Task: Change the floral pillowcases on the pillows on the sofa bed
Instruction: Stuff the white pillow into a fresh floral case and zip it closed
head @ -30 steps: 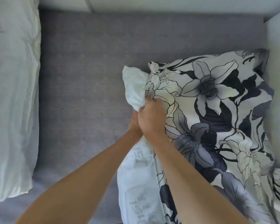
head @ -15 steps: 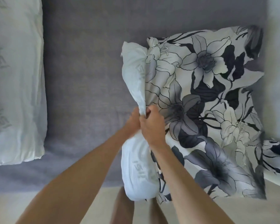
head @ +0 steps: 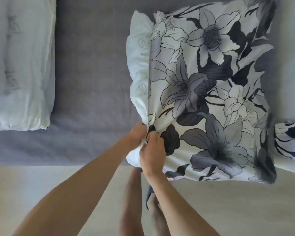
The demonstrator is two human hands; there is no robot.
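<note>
Both hands pinch the open edge of the floral pillowcase at its 7 o'clock corner, left hand touching right hand, where the white pillow pokes out. A bare pillow lies at 9 o'clock on the grey sofa bed, well apart, and more floral fabric sits at 3 o'clock.

single head-worn wide-angle view, looking steeply down, close over sofa bed edge and floor

Faint grey printed lettering repeats along the white pillow poking from the floral pillowcase and on the bare pillow at far left, but it is too blurred to read with certainty.
</note>
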